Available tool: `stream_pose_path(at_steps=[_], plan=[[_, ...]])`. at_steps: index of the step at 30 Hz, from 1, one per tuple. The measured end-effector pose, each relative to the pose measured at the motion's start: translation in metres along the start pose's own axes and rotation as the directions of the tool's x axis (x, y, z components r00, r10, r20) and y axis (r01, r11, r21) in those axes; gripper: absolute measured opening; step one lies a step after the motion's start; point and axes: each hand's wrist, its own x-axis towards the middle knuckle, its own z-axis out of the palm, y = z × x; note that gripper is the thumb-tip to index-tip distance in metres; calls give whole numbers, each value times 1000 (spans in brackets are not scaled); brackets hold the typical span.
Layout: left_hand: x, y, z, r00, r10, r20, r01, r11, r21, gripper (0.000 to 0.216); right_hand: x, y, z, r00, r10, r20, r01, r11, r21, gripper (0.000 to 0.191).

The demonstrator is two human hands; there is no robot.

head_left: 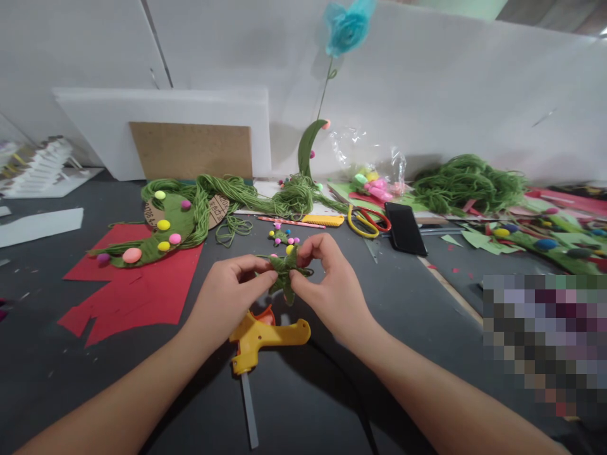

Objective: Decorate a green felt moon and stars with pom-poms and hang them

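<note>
My left hand (231,284) and my right hand (329,287) pinch a small star-like piece wrapped in green yarn (286,281) between thumbs and fingers. A loop of yarn sticks out on its right side. Just beyond my fingertips lies a second small green piece with colourful pom-poms (282,237). Below the hands, a yellow hot glue gun (277,335) rests on the dark table with a glue stick (249,411) jutting toward me. To the left, a yarn-wrapped cardboard crescent (168,237) dotted with pom-poms lies partly on red paper (152,297).
Scissors with yellow and red handles (364,221), a black phone (405,227) and a yellow comb (323,220) lie beyond my hands. Green yarn (469,183) is heaped at the back right. A blue flower (348,28) rises on a stem against the white wall.
</note>
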Motion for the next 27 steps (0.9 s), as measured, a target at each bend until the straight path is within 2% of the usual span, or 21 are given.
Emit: stream_pose_path(at_steps=[4, 14, 23, 27], plan=[[0, 2, 0, 1000, 5, 17, -5, 1000, 0, 10, 0, 0, -1, 1000, 4, 1, -4, 1000, 14, 22], [2, -2, -1, 1000, 18, -5, -17, 990, 140, 12, -4, -1, -1, 1000, 18, 20, -18, 1000, 8, 20], [1, -4, 0, 999, 37, -3, -37, 989, 141, 13, -2, -1, 0, 1000, 21, 19, -21, 1000, -11, 21], [0, -3, 0, 999, 32, 1, -32, 995, 90, 13, -1, -1, 0, 999, 31, 13, -30, 999, -24, 21]])
